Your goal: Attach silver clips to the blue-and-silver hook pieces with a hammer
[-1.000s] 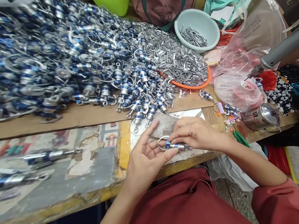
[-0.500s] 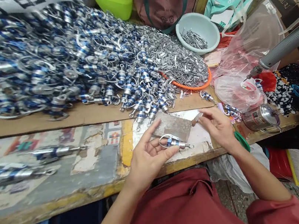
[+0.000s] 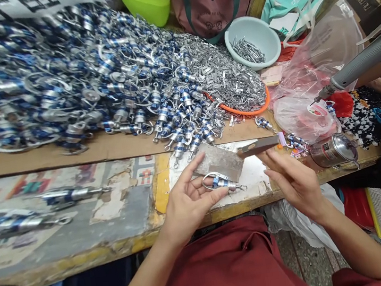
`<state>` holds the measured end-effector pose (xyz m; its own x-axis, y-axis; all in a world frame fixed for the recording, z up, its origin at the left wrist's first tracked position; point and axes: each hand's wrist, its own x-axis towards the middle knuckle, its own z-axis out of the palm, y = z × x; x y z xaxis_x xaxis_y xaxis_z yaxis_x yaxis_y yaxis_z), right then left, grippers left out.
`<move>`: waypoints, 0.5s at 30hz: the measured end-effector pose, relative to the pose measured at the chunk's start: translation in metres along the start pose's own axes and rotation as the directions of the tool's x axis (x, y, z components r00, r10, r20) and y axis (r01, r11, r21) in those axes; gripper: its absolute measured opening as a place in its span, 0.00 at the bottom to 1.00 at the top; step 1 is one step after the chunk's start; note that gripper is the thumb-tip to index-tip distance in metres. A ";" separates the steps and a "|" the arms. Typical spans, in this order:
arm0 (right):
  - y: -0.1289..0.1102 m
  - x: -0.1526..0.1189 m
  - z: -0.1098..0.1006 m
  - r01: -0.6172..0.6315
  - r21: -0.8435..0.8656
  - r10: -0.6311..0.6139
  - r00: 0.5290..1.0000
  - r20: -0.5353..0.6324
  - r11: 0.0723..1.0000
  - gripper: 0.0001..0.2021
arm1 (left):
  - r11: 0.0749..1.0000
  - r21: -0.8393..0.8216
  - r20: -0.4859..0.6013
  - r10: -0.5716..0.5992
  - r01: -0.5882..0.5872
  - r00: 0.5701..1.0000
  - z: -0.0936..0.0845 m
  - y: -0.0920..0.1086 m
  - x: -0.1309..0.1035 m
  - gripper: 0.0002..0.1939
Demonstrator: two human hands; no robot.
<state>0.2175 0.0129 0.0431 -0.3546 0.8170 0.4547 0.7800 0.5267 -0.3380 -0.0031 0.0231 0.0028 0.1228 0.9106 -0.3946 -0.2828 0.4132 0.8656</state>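
Pinching blue-silver trinket [image 3: 224,183] in left hand [image 3: 186,198] near table's front edge [image 3: 113,251], aiming it lengthwise toward right hand [image 3: 294,180] with unclear grip on tool [image 3: 259,145]

left hand [image 3: 189,201]: pinching | right hand [image 3: 295,183]: fingers bent, thumb apart

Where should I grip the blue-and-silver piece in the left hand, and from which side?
Probably pinch the blue-and-silver piece by its eyelet end, from the right: that slim tip juts free past the thumb of the left hand.
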 end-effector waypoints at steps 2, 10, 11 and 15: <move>-0.012 0.005 -0.003 0.117 0.005 -0.117 0.993 0.028 0.993 0.28 | 1.000 0.003 0.002 0.006 -0.006 1.000 0.000 0.001 -0.001 0.50; -0.024 0.007 0.007 0.185 -0.154 -0.141 0.955 0.260 0.971 0.25 | 0.999 0.037 -0.002 0.018 -0.018 1.000 -0.002 0.002 0.000 0.49; -0.026 0.008 0.008 0.184 -0.158 -0.135 0.952 0.274 0.970 0.25 | 0.999 0.042 0.000 0.019 -0.019 1.000 -0.001 0.002 0.001 0.50; -0.018 0.008 0.013 0.054 -0.115 -0.015 0.947 0.320 0.992 0.24 | 0.997 0.072 0.007 0.036 -0.036 0.999 0.001 0.002 -0.003 0.48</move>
<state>0.1937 0.0131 0.0419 -0.5121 0.8415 0.1724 0.8139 0.5395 -0.2156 -0.0036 0.0218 0.0061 0.1194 0.9248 -0.3613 -0.2182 0.3795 0.8991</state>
